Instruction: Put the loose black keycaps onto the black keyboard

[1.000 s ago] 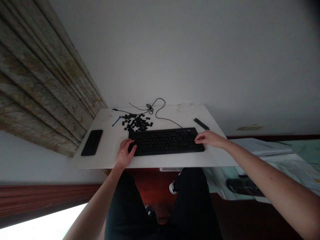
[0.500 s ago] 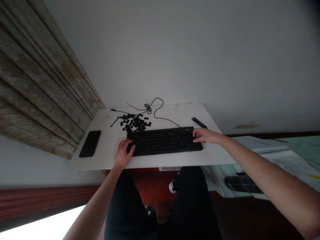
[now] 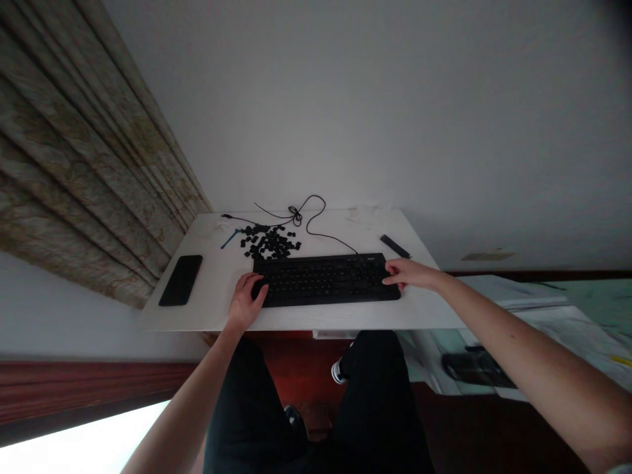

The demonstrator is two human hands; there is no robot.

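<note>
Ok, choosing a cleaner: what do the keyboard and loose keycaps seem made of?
The keyboard looks like matte black plastic, showing only a dull sheen. The loose keycaps look like the same black plastic, though they're too small to be sure.

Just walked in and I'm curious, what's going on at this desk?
A person has their left hand on the left end of a black keyboard and their right hand on its right end. A heap of loose black keycaps lies just beyond it on the white desk, near a tangled black cable.
</note>
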